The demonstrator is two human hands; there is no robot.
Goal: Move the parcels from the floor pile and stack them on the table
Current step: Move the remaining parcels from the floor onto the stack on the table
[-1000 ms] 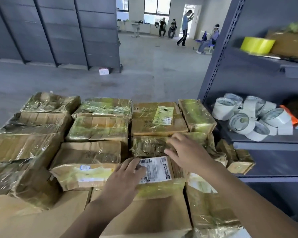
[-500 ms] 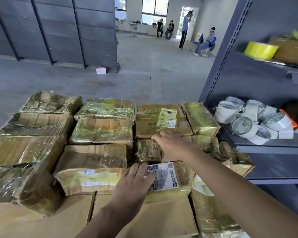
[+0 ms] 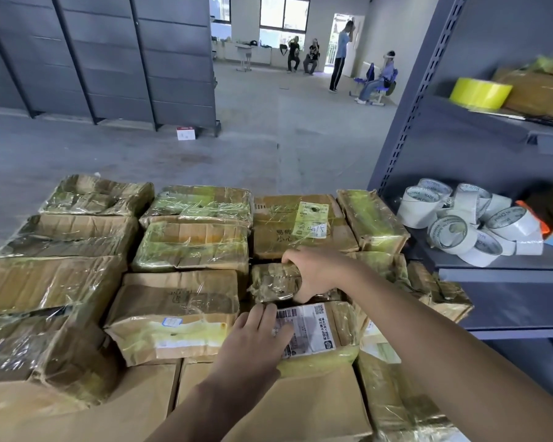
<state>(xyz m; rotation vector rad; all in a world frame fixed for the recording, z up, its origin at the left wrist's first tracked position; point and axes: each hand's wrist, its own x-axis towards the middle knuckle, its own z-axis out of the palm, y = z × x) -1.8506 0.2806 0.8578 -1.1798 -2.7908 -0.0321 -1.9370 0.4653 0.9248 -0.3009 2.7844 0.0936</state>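
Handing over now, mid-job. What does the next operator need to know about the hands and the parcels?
Right hand grips the small taped parcel mid-stack.
Left hand rests on the white-labelled parcel just nearer the camera.
Done: many parcels lie packed in rows around them.
Left: settle the small taped parcel in place; the floor pile is out of view, so what remains there cannot be told.

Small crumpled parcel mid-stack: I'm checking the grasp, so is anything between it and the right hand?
Nothing visible does. The right hand grips the small crumpled parcel directly, fingers curled over its far edge. The left hand rests on the white-labelled parcel next to it, clear of that grip.
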